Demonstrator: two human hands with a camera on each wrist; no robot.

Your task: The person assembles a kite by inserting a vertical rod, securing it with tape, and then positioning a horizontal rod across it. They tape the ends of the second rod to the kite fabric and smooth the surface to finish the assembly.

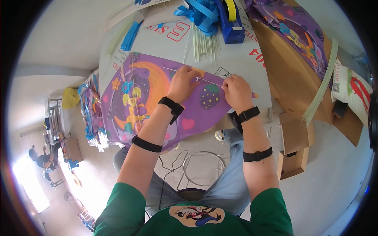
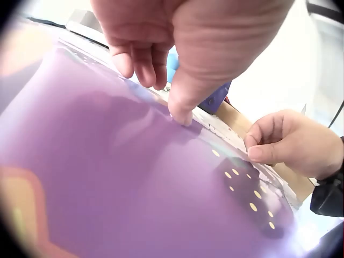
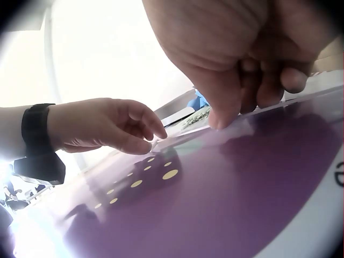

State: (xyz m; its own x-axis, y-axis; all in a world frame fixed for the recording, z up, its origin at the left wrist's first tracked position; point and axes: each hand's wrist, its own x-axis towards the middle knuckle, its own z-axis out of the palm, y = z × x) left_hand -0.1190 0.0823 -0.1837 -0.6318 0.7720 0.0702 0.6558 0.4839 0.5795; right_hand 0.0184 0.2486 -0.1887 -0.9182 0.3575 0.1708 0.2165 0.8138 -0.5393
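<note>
A purple printed sheet [image 1: 151,92] with a moon and a cartoon animal lies over a printed board. Along its far edge runs a thin white rod [image 1: 210,82], between the hands. The left hand [image 1: 183,83] rests at that edge, thumb tip on the sheet [image 2: 123,161] in the left wrist view, fingers loosely bent; the right wrist view shows a gap between its thumb and forefinger. To its right, the right hand [image 1: 237,91] pinches the edge between thumb and forefinger near the sheet's pointed corner. What lies under its fingertips is hidden.
Beyond the sheet are blue ribbon [image 1: 202,17], a blue tape dispenser [image 1: 232,25] and pale thin sticks [image 1: 204,43]. Brown cardboard [image 1: 289,65] with another purple sheet [image 1: 303,35] stands right. An open box [image 1: 293,163] and a round metal frame [image 1: 204,169] are below.
</note>
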